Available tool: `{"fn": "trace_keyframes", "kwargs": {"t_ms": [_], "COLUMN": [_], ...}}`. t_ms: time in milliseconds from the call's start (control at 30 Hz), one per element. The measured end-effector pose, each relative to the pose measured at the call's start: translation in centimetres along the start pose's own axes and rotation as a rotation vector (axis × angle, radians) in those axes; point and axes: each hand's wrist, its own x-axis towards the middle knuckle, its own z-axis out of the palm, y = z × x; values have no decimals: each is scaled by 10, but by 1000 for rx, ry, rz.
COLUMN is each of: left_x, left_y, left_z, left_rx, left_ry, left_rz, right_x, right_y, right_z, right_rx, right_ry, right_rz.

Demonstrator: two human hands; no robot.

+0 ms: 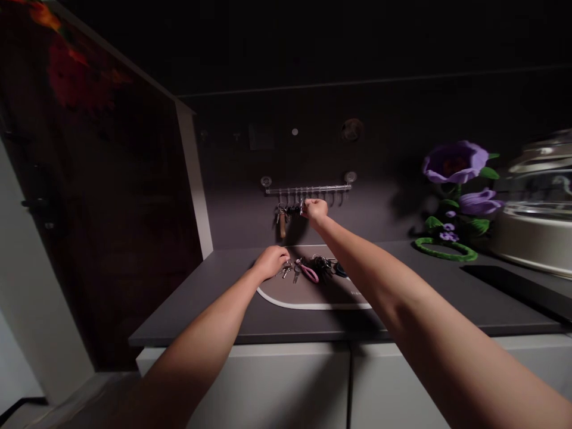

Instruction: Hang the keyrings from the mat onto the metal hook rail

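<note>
My right hand (316,210) is raised to a clear hook rail (308,190) on the dark wall. Its fingers pinch a small bunch of keys (302,208) just under the hooks. To the left of it, keys with a brown fob (282,224) hang from the rail. Lower down, my left hand (271,262) rests at the left part of a brown mat (286,296) with a pale rim. Its curled fingers close on some silver keys (286,271). Beside these lie a key with a pink strap (309,273) and a heap of dark keys (324,266).
Purple fabric flowers (456,164) with a green ring base (445,250) stand at the right, beside a white appliance with a clear dome (536,220). A flat black object (513,292) lies on the grey counter (192,304). White cabinets (286,381) are below; a dark door (111,226) is left.
</note>
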Motion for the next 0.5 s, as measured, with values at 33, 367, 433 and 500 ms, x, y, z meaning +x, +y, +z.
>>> {"fn": "trace_keyframes", "kwargs": {"t_ms": [33, 367, 433, 500], "left_x": [0, 1, 1, 1], "left_y": [0, -1, -1, -1], "left_z": [0, 0, 0, -1], "left_rx": [2, 29, 30, 34], "left_ry": [-2, -9, -13, -13], "left_rz": [1, 6, 4, 5], "right_x": [-1, -10, -9, -7], "right_y": [0, 7, 10, 13], "right_z": [0, -1, -1, -2], "right_rx": [37, 132, 112, 61], "right_ry": [23, 69, 61, 65], "right_rz": [38, 140, 134, 117]}}
